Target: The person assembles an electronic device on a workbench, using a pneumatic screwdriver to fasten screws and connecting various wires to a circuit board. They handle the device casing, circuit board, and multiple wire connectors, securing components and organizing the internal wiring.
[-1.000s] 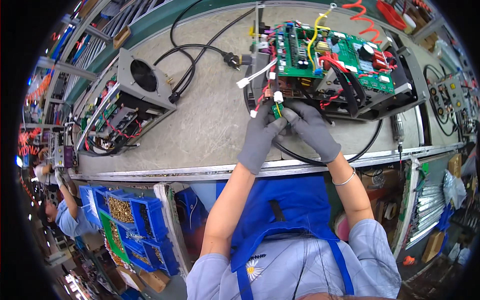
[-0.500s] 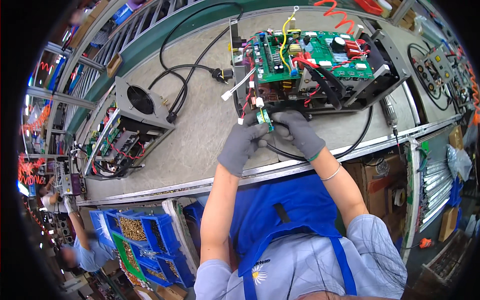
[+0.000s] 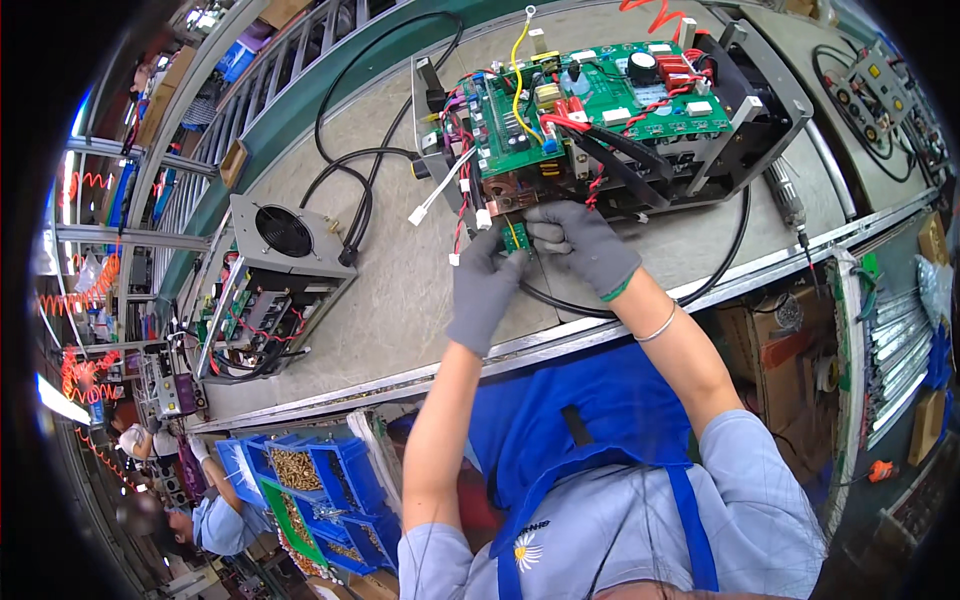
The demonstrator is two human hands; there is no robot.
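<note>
My left hand (image 3: 484, 290), in a grey glove, pinches a small green circuit board (image 3: 515, 237) at the front left of an open metal power unit (image 3: 690, 180). My right hand (image 3: 588, 246), also gloved, is just right of that board with its fingers curled under the unit's front edge; what they grip, if anything, is hidden. A large green circuit board (image 3: 610, 105) tops the unit, with a yellow wire (image 3: 519, 75) standing up from it. White connectors (image 3: 418, 214) on thin wires hang at the unit's left, near my left hand.
A second unit with a fan (image 3: 282, 228) stands at the left of the bench. Black cables (image 3: 370, 165) loop behind it. An electric screwdriver (image 3: 787, 198) lies at the right. Blue bins (image 3: 345, 480) of screws are below the bench edge. A co-worker (image 3: 225, 520) is at lower left.
Both hands have shifted slightly left and toward the unit with the small board. My right fingers have moved up to the unit's front edge. The unit appears further left as the view turned.
</note>
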